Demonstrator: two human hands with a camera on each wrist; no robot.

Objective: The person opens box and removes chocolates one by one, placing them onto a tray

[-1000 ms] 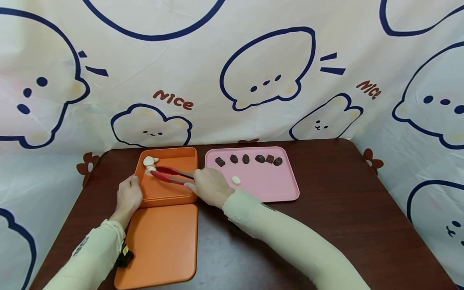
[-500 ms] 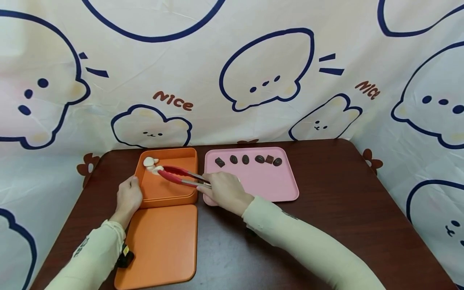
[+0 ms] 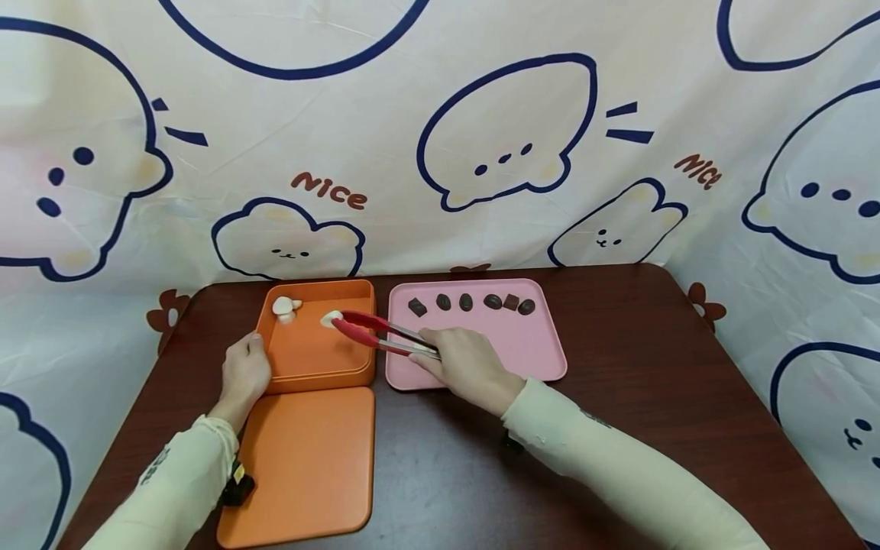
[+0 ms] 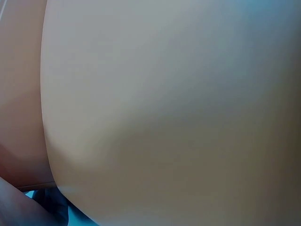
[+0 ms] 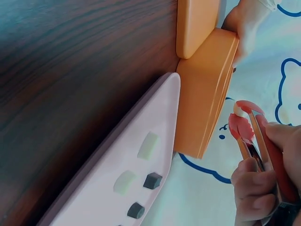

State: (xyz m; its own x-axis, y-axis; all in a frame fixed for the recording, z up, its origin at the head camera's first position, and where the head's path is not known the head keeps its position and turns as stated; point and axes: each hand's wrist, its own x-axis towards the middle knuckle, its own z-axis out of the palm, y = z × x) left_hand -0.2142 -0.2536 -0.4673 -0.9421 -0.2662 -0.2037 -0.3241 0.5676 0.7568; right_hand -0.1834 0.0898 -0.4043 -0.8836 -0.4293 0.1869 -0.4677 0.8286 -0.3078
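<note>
The right hand (image 3: 474, 370), in the middle of the frame, holds a pair of tongs (image 3: 356, 334). In the right wrist view its fingers curl round the handles. The red tips are a little way apart, with a small white piece (image 3: 331, 318) pinched between them. That piece is over the orange box (image 3: 305, 355), left of the middle of the frame, and the right wrist view shows it up in the air, apart from the box.

The left hand (image 3: 245, 374) holds the box's left side, fingers bent round the corner. I cannot tell how tight they are.

More white bits (image 3: 283, 306) sit close together in the box's upper left corner. The orange lid (image 3: 302, 466) lies flat at the lower left, just below the box.

Right of the box is the pink tray (image 3: 516, 351). Six dark pieces (image 3: 466, 302) make a row along its top. The right wrist view shows two pale pieces (image 5: 148, 145) on it too. Everything sits on a dark brown table (image 3: 619, 382). Behind is a white cloth (image 3: 392, 137) with blue cartoon shapes.
</note>
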